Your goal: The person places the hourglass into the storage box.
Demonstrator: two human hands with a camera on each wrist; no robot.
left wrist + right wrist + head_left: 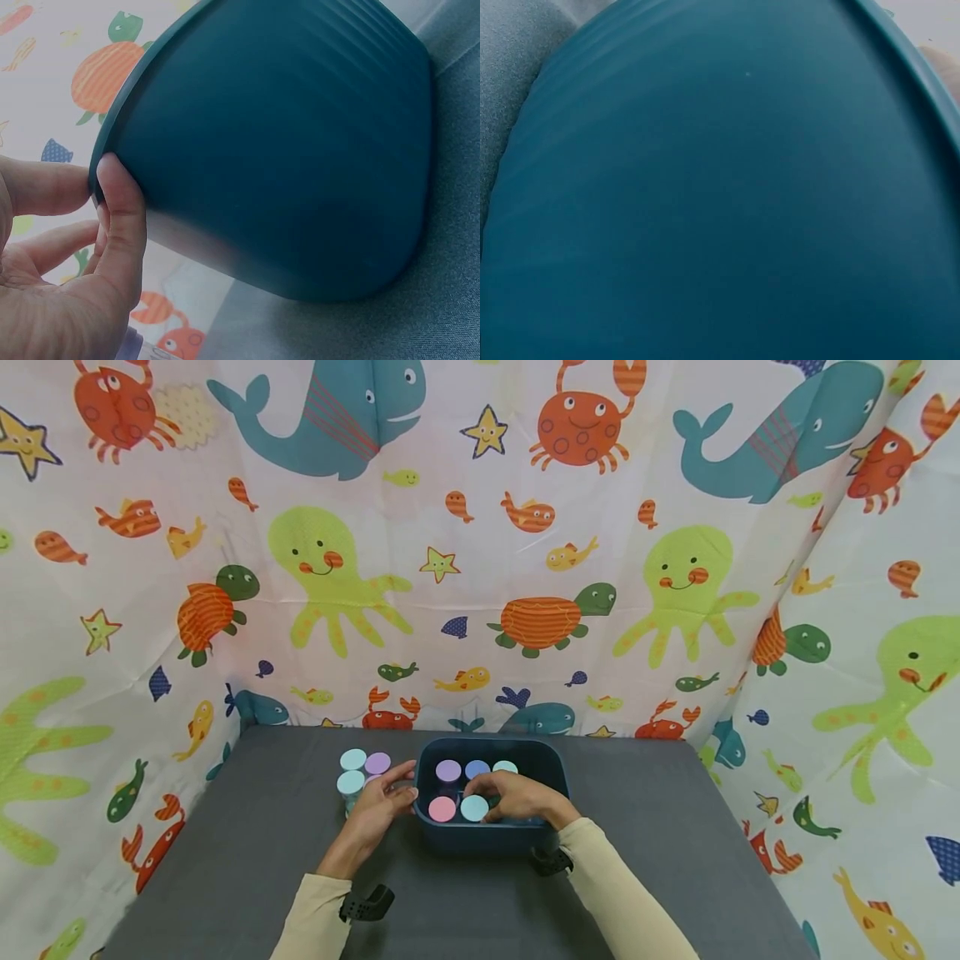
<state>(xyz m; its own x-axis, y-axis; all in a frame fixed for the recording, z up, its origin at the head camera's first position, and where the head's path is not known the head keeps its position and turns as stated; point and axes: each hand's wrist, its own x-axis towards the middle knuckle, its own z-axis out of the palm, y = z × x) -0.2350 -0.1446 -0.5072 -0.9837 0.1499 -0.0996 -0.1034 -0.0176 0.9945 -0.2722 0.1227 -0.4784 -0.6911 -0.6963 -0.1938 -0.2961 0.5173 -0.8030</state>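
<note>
A dark blue plastic bin (491, 839) stands on the table in the head view, with small round-lidded jars inside. My left hand (372, 812) pinches its left rim; in the left wrist view, the thumb (124, 206) lies against the outer wall. My right hand (521, 796) reaches over the bin, its fingers gripping a jar with a light blue lid (474, 808). Beside that jar sits one with a pink lid (442, 809). Behind them are a purple lid (448, 771), a blue lid (477, 769) and a pale lid (505, 767). The bin wall (720, 195) fills the right wrist view, hiding most of that hand.
Left of the bin, several jars with light blue lids (350, 782) and purple lids (377, 763) stand together, partly behind the left hand. A grey cloth (637, 860) covers the table. A curtain (480, 693) printed with sea animals hangs around the back and sides.
</note>
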